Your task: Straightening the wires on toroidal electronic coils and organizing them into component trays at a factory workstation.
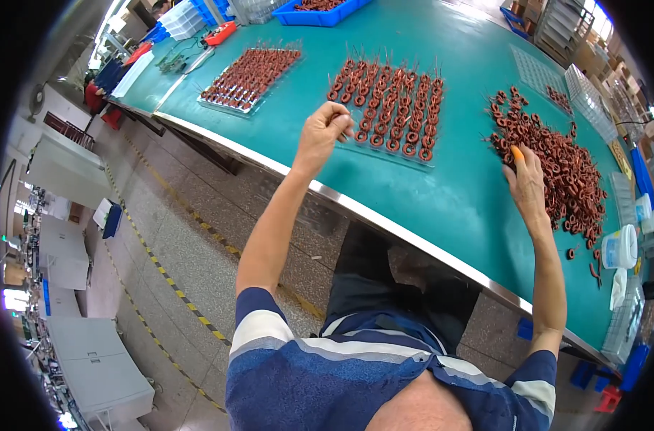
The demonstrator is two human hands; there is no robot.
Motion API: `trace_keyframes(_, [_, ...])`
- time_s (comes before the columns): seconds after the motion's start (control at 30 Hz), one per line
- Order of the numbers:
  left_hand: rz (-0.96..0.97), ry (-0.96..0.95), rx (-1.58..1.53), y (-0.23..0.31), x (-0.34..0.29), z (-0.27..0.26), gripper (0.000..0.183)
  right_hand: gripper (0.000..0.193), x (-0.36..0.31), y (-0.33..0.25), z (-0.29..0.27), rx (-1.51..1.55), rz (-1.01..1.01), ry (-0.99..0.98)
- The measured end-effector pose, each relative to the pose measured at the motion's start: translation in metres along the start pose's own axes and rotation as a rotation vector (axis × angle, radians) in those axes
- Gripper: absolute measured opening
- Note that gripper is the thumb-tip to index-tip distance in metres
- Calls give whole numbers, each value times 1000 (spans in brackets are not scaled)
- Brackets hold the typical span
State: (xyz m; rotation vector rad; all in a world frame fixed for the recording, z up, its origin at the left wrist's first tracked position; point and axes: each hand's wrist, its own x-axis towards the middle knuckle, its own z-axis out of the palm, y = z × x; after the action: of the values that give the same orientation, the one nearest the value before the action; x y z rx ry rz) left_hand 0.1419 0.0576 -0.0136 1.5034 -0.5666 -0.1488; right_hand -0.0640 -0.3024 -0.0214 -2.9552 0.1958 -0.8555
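Observation:
My left hand (322, 136) is closed, thumb and fingers pinched together at the left edge of a clear plastic tray (395, 159). Whatever sits in that pinch is too small to make out. Rows of red-brown ring coils (391, 100) with thin wire leads stand in the tray, and a gap shows in the rows beside my fingers. On the right, my right hand (528, 179) lies at the left side of a large loose pile of the same coils (567, 169). An orange finger cot covers one fingertip; thumb and fingers are apart, with some tips hidden against the pile.
A second filled tray (251, 77) stands to the left on the green table (442, 208). At the back is a blue bin (319, 14) of coils. Empty clear trays (535, 68), a white tub (620, 248) and a few stray coils (571, 253) line the right side.

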Motion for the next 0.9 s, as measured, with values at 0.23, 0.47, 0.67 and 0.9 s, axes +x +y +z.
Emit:
trace_keyframes(0.23, [236,193,466,-48,58,-11,10,14,-20,13,28,-235,-152,-8])
trace_keyframes(0.47, [340,197,694,-81,72,-5,11,15,-13,17,5,2,-117,20])
trace_keyframes(0.67, [471,164,921,-84,84,1,15,21,-7,26,-18,201,-117,386])
trace_keyframes(0.9, [-55,-371,-247,17,-32,133,44,12,3,-82,-51,925,225,375])
